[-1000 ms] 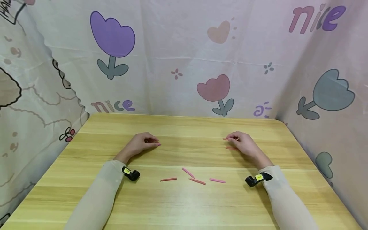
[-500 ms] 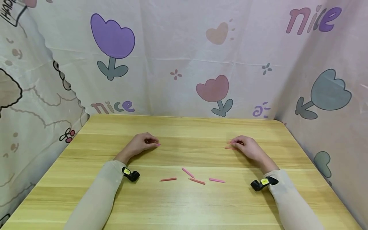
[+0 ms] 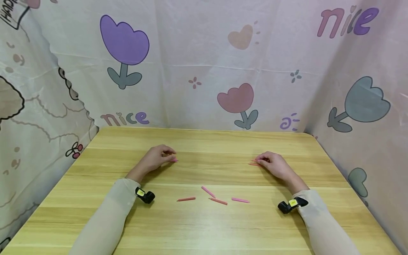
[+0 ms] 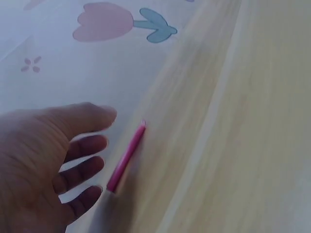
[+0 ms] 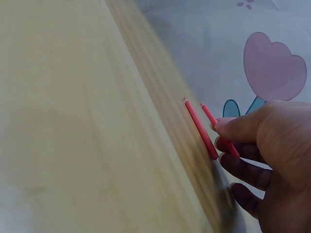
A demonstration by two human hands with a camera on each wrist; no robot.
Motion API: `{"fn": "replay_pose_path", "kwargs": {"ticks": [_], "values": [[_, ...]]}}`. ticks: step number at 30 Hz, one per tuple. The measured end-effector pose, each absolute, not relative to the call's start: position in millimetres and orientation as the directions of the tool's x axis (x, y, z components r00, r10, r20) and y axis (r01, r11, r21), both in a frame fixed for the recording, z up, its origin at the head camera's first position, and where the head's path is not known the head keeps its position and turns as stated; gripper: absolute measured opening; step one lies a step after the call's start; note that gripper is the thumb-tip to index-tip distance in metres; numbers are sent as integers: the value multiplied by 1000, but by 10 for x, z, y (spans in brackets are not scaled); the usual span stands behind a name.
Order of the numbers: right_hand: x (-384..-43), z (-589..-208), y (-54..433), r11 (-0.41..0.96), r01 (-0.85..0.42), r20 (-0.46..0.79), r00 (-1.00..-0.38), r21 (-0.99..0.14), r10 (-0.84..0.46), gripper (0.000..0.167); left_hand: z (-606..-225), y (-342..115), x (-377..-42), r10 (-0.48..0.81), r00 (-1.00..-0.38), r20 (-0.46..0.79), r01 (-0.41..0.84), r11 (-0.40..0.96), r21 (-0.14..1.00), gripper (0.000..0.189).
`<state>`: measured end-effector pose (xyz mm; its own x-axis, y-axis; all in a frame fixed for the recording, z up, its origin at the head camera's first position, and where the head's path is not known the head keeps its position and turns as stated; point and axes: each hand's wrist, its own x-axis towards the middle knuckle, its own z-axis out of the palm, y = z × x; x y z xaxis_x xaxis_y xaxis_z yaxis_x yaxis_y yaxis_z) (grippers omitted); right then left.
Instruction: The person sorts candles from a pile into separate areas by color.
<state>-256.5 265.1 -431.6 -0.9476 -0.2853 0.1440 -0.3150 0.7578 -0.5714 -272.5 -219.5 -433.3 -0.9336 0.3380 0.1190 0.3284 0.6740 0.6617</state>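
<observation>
At the left of the table, a pink candle [image 4: 127, 158] lies on the wood, just past my left hand [image 3: 154, 157]. The left wrist view shows that hand's fingers spread apart, with a gap between them and the candle. On the right, my right hand [image 3: 273, 164] pinches a thin red candle [image 5: 210, 114] between thumb and fingers, its wick end pointing away from the hand. Close alongside lies a second red candle [image 5: 200, 127] on the table, nearly parallel to the held one.
Nearer the front, two pink candles [image 3: 208, 191] [image 3: 240, 200] and two red candles [image 3: 186, 199] [image 3: 218, 201] lie scattered mid-table. A patterned cloth [image 3: 191, 46] hangs behind the table's back edge [image 3: 204, 129] and down both sides.
My right hand has moved a little right and nearer, bringing its candle beside the lying red one. My left hand has let go of the pink candle and lifted slightly.
</observation>
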Motion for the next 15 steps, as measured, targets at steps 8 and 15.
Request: {"fn": "replay_pose_path", "kwargs": {"ticks": [8,15], "values": [[-2535,-4340,2637,762,-320,148,-946,-564,-288,16,-4194,-2086,-2632,381,-916,128,368,666,649,24],[-2534,-4360,2621,762,-325,153,-945,-560,-290,16,-4118,-1973,-2557,435,-888,146,424,654,627,24]]}}
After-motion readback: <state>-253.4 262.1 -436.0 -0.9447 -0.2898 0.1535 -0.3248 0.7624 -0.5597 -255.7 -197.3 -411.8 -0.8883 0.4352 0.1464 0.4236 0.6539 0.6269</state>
